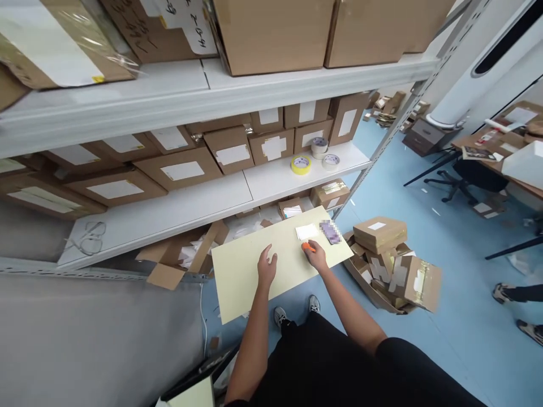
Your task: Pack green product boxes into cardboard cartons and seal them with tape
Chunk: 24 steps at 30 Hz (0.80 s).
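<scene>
My left hand (pixel 267 268) is over the pale yellow board (pixel 241 271), thumb and fingers apart with nothing in them. My right hand (pixel 317 259) is closed around a small orange tool (pixel 307 247), low over the board's right part. Most of that tool is hidden by the fingers, so its exact kind cannot be made out. Just beyond it, a stack of white paper slips (pixel 306 232) lies on the board. A purple, pixelated flat item (pixel 330 232) rests to the right of the slips, near the board's far right corner.
Ahead stands a shelf (pixel 203 200) with labelled cardboard boxes (pixel 182 169), a yellow tape roll (pixel 301 164) and white tape rolls (pixel 331 162). An opened carton (pixel 182 254) is at left. Piled boxes (pixel 379 234) sit on the floor at right. Another person's feet (pixel 504 293) show far right.
</scene>
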Tool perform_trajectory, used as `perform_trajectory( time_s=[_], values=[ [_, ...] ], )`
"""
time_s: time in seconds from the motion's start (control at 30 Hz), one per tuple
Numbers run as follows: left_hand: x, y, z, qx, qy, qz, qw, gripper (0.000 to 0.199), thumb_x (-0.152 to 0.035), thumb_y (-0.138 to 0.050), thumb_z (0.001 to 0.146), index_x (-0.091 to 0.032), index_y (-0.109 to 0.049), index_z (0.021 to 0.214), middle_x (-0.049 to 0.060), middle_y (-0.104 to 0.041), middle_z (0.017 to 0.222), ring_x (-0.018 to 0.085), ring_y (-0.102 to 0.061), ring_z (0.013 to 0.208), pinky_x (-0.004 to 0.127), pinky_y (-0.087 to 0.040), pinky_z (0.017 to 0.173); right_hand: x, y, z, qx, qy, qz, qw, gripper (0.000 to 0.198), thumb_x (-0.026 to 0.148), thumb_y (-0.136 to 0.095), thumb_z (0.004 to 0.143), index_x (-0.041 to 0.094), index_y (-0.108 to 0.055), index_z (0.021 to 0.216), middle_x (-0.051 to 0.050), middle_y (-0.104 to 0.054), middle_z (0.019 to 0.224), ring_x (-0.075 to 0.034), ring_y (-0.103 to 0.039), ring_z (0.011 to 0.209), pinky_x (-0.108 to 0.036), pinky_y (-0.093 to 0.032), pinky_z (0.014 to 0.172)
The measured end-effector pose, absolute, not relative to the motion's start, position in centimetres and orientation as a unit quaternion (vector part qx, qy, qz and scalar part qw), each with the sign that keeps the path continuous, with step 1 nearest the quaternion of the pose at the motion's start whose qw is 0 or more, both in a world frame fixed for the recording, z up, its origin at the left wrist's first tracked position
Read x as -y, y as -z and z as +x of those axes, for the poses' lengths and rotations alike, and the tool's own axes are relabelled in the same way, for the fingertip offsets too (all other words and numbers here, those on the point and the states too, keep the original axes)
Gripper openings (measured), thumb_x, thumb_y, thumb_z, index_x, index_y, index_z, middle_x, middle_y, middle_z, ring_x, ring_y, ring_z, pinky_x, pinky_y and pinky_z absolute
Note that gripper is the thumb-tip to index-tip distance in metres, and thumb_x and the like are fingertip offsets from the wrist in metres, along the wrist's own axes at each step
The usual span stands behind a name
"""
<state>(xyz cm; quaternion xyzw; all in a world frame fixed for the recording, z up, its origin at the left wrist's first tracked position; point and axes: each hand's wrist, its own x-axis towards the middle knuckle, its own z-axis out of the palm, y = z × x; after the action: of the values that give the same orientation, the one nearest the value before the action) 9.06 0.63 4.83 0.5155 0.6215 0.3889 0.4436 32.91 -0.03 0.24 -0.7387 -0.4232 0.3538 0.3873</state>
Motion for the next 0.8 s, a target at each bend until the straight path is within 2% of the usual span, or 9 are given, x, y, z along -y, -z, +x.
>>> perform_trajectory(
  time_s=[0.13,0.27,0.4,0.5,0.6,0.7,0.8],
  values=[
    [1.3,-2.6,9.9,-0.633,-0.344,0.516,0.463,0.045,-0.038,-0.065,0.095,-0.027,-0.062,0.139,0.012,-0.062,0.147,0.027,-0.057,0.139,0.046,-0.048,0.112,1.2,4.2,34.9,0.432,-0.322,-0.788,0.299,0.028,0.027,-0.062,0.082,0.018,-0.071,0.107,-0.012,-0.075,0.114,-0.027,-0.068,0.108,-0.036,-0.055,0.094],
    [2.6,-1.4,9.9,-0.650,-0.304,0.519,0.465,0.042,-0.035,-0.062,0.094,-0.024,-0.065,0.135,0.012,-0.065,0.143,0.026,-0.060,0.135,0.044,-0.050,0.110,1.9,7.7,35.3,0.449,-0.351,-0.796,0.202,0.029,0.021,-0.060,0.085,0.012,-0.066,0.112,-0.014,-0.072,0.109,-0.026,-0.067,0.099,-0.032,-0.051,0.085],
    [3.1,-1.2,10.1,-0.664,-0.281,0.520,0.458,0.037,-0.038,-0.058,0.094,-0.023,-0.069,0.127,0.012,-0.070,0.138,0.026,-0.063,0.130,0.044,-0.052,0.108,1.9,9.8,35.1,0.480,-0.361,-0.790,0.123,0.042,0.033,-0.064,0.091,0.013,-0.060,0.127,-0.019,-0.066,0.127,-0.031,-0.059,0.120,-0.036,-0.046,0.098],
    [3.3,-1.4,10.7,-0.669,-0.255,0.528,0.456,0.035,-0.042,-0.058,0.093,-0.023,-0.073,0.119,0.011,-0.073,0.132,0.027,-0.066,0.127,0.046,-0.052,0.108,1.2,10.5,35.1,0.467,-0.360,-0.805,0.073,0.048,0.031,-0.063,0.093,0.008,-0.056,0.134,-0.026,-0.060,0.136,-0.036,-0.051,0.131,-0.043,-0.039,0.109],
    [3.7,-2.0,11.4,-0.663,-0.249,0.535,0.461,0.038,-0.046,-0.059,0.091,-0.023,-0.074,0.117,0.012,-0.074,0.129,0.028,-0.067,0.125,0.046,-0.052,0.107,0.3,10.3,35.6,0.444,-0.392,-0.804,0.054,0.043,0.023,-0.060,0.092,0.004,-0.057,0.130,-0.029,-0.064,0.128,-0.037,-0.057,0.123,-0.045,-0.042,0.104],
    [3.9,-2.7,12.0,-0.657,-0.258,0.530,0.469,0.040,-0.049,-0.060,0.089,-0.021,-0.075,0.114,0.013,-0.075,0.126,0.028,-0.069,0.122,0.045,-0.053,0.105,-0.1,9.1,36.7,0.448,-0.414,-0.789,0.071,0.041,0.021,-0.061,0.090,0.005,-0.058,0.127,-0.025,-0.068,0.118,-0.035,-0.064,0.113,-0.041,-0.047,0.098],
    [3.8,-3.5,12.3,-0.651,-0.268,0.523,0.481,0.043,-0.052,-0.061,0.087,-0.020,-0.076,0.113,0.013,-0.077,0.123,0.028,-0.070,0.119,0.044,-0.055,0.103,0.3,6.9,37.7,0.480,-0.413,-0.764,0.126,0.040,0.025,-0.060,0.089,0.010,-0.059,0.126,-0.020,-0.064,0.132,-0.033,-0.061,0.122,-0.040,-0.048,0.101]
  ],
)
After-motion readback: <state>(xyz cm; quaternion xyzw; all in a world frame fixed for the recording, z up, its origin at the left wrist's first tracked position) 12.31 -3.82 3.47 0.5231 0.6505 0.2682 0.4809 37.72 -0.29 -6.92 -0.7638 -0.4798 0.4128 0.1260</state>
